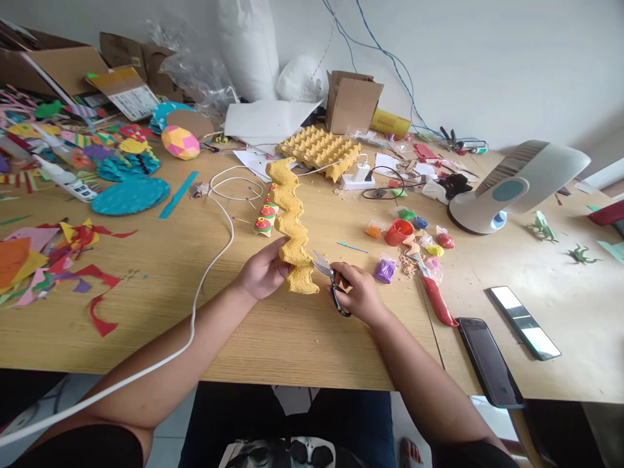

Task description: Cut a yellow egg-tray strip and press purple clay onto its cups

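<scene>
Open room on the wood tabletop (292, 348) between hands and near edge.
Left hand (263, 270) grips yellow egg-tray strip (292, 225); right hand (361, 292) grasps scissors (333, 276), blades parted beside it.

Carton strip (292, 227): lies at centre, between left hand (263, 270) and scissors (322, 264)
Scissors: rest in right hand (361, 292)
Egg tray (319, 148): lies behind strip, upper centre
Bags (385, 268): lie around cup (398, 235), right of centre
Fan (511, 188): stands upper right
Phone (490, 361): lies lower right, on table (273, 338)
Paper scraps (17, 263): lie at left
</scene>
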Demonstrator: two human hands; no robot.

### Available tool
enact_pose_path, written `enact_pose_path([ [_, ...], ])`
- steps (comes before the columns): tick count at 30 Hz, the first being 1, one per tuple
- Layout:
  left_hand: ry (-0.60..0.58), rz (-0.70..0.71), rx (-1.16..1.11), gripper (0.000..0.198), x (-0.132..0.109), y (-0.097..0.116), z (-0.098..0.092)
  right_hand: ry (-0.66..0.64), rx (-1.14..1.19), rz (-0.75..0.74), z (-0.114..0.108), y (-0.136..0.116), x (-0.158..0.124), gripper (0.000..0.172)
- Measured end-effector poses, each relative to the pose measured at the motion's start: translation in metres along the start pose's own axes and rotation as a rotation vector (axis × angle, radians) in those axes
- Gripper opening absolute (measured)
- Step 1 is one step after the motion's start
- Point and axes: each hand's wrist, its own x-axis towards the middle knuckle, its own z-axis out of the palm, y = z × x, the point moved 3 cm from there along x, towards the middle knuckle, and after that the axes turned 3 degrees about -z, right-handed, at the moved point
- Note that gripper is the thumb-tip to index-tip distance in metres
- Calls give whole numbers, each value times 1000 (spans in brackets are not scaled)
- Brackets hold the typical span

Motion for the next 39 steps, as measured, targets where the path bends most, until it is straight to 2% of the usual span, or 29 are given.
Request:
enact_pose_path([
  [6,20,-19,-41,23,-2,2,5,-4,-101,14,-3,2,1,29],
  [15,1,-30,-36,19,0,0,-1,-50,-243,-39,-4,4,1,33],
  [39,-13,-17,-41,18,3,-3,-5,-46,-249,-6,-7,5,0,35],
])
